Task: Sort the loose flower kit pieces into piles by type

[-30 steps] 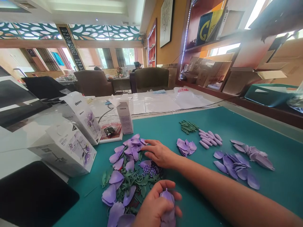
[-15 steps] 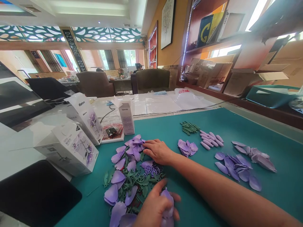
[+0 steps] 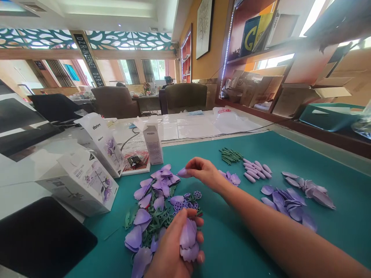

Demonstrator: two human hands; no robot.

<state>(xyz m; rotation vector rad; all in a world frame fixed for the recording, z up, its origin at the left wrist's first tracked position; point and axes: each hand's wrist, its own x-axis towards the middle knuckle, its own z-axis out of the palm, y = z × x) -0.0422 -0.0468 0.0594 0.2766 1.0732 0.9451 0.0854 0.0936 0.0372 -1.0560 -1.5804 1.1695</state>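
My right hand (image 3: 204,172) pinches one purple petal (image 3: 182,172) just right of the mixed pile. Lower down, my left hand (image 3: 174,245) cups several purple petals (image 3: 189,234), fingers curled round them. Beside and partly behind it lies the pile of loose purple petals (image 3: 142,217), green leaf pieces (image 3: 162,216) and purple ring-like pieces (image 3: 188,201). Behind my right wrist, a small group of petals (image 3: 233,178) is partly hidden. Farther right sit light purple pod-shaped pieces (image 3: 257,170), thin green sticks (image 3: 230,156), another petal heap (image 3: 285,202) and paler petals (image 3: 313,187).
Printed white boxes (image 3: 84,185) stand open at the left, with a smaller box (image 3: 153,143) behind. A black flat panel (image 3: 46,239) lies front left. A white tray (image 3: 137,170) holds a wrapped item. The green mat (image 3: 246,239) covers the tabletop. Chairs and shelves stand beyond.
My right hand has lifted from the pile and drawn slightly right and up, now holding a petal. My left hand has shifted left and turned, showing the petals in it.
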